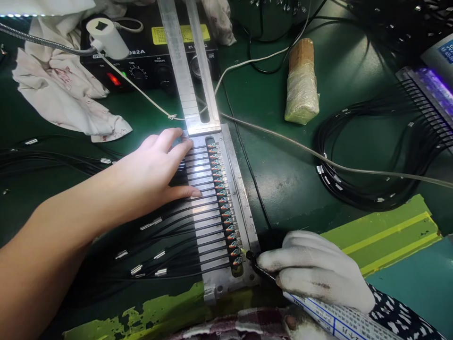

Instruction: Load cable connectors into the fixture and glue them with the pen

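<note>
My bare left hand [159,160] lies with its fingers apart on the left side of a long metal fixture [208,278]. Its fingertips touch the fixture's far end and the thumb rests around its middle. Several black cables [208,243] lie side by side across the fixture, their bared ends with small connectors [226,214] in a row along a slot. My right hand [318,269], in a stained white glove, is closed around a white printed tube [325,314] with a black nozzle [260,268]. The nozzle tip is beside the connectors nearest me.
A slotted frame [177,61] extends from the fixture's far end over a black control box [155,78]. White cloth [63,89] lies left. A wrapped block [302,85], a thin hose [300,146] and a coiled black cable bundle [329,174] lie right. Another loaded fixture [428,101] glows purple.
</note>
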### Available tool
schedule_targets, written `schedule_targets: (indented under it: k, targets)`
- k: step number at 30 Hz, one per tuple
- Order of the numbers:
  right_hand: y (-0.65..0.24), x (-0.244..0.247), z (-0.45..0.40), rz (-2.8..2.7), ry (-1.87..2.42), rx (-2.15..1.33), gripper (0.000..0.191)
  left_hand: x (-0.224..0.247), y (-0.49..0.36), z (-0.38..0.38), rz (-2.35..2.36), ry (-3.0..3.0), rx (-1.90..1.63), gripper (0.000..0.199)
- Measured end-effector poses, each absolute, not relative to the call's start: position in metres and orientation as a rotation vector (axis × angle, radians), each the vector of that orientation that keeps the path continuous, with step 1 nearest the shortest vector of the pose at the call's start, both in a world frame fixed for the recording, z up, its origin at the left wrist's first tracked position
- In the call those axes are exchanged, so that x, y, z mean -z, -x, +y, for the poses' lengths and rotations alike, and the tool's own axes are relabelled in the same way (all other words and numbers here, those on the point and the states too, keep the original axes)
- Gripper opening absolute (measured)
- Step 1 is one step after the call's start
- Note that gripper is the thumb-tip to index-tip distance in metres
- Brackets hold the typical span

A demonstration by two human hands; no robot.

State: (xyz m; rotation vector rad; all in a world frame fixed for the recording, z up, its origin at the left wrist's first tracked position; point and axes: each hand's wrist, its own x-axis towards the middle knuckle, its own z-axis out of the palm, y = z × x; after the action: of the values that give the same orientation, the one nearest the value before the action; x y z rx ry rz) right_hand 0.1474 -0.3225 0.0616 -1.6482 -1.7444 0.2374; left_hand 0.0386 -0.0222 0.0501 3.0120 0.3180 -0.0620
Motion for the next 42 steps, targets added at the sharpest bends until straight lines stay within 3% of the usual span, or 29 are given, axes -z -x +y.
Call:
schedule_targets:
  k: [5,15,20,24,32,39,42]
  targets:
    - [-0.149,-0.064,-0.32,-1.75,1.644,-0.239,0.047,-0.059,-0.04,-0.028,0.357,-2.983,0.138,0.087]
    - [-0.149,-0.061,-0.32,-1.737,1.661,-0.228,0.032,-0.056,-0.041,-0.026,0.334,-3.016,0.116,0.089]
    - [-0.149,-0.064,-0.319,-1.764,1.652,-0.189,0.043,-0.056,-0.04,-0.025,0.344,-3.006,0.124,0.087]
    - [-0.149,-0.063,-0.32,-1.765,1.652,-0.192,0.032,-0.048,-0.038,-0.021,0.343,-2.976,0.075,0.087]
    - [-0.147,-0.062,-0.318,-1.753,1.629,-0.15,0.032,-0.035,-0.037,-0.013,0.321,-2.898,-0.043,0.094]
    - [-0.146,-0.062,-0.322,-1.786,1.644,-0.169,0.016,-0.034,-0.035,-0.012,0.303,-2.925,-0.066,0.092]
    - [-0.146,-0.064,-0.324,-1.777,1.683,-0.214,0.019,-0.037,-0.035,-0.014,0.301,-2.937,-0.058,0.093]
